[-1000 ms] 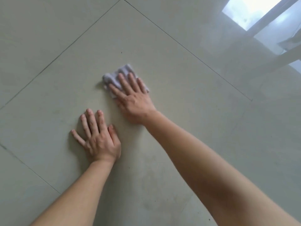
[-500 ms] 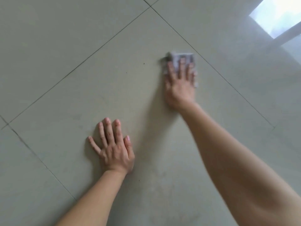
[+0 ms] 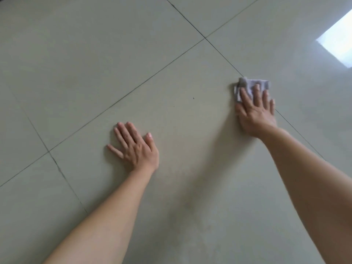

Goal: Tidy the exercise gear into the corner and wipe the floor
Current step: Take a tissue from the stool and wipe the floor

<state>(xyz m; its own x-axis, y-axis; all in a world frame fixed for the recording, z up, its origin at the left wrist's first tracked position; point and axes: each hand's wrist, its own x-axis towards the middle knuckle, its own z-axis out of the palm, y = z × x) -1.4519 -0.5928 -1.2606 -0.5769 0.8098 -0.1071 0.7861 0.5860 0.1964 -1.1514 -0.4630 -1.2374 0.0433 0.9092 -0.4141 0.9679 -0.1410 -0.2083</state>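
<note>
A small folded grey cloth (image 3: 247, 83) lies flat on the pale tiled floor (image 3: 95, 63), right on a grout line at the right. My right hand (image 3: 255, 111) presses on it with fingers spread, covering its near half. My left hand (image 3: 136, 147) rests palm down on the bare tile to the left, fingers apart, holding nothing. No exercise gear is in view.
Dark grout lines cross the floor and meet at a tile corner (image 3: 204, 38) beyond the hands. A bright window reflection (image 3: 337, 46) glares at the far right. A tiny dark speck (image 3: 193, 98) lies between the hands.
My right hand has slid the cloth to the right across the tile, away from my left hand. The left hand stays planted on the floor.
</note>
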